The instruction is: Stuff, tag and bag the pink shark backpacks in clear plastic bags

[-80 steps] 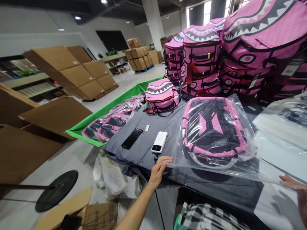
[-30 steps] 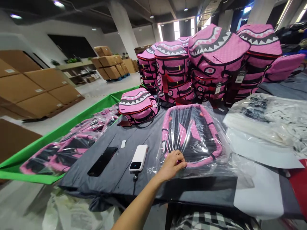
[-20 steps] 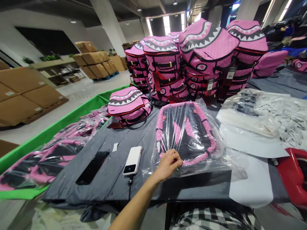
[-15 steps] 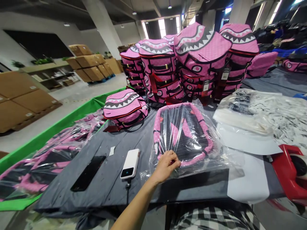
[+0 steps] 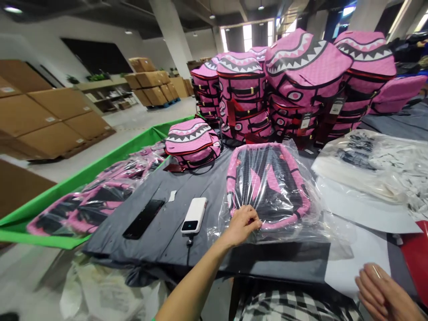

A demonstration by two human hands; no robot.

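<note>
Head view: left grip [image 5: 242, 226] pinches slippery clear film [image 5: 323, 232] over a soft pink-and-black backpack [image 5: 267, 187], best held at its rim; right grip [image 5: 384, 292] open, empty.

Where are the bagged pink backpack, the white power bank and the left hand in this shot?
Bagged pink backpack [image 5: 267, 178]: head view, on the pink and black panel under the clear plastic.
White power bank [image 5: 195, 209]: head view, on the white casing above its small screen.
Left hand [image 5: 242, 226]: head view, on the middle of the back of the hand.

Grey cloth-covered table [image 5: 110, 243], black smartphone [image 5: 143, 219], white power bank [image 5: 194, 216] and small white paper slip [image 5: 172, 195] left of centre, plastic-bagged pink shark backpack [image 5: 267, 183] mid-table, unbagged pink shark backpack [image 5: 193, 145] at the far edge
</note>
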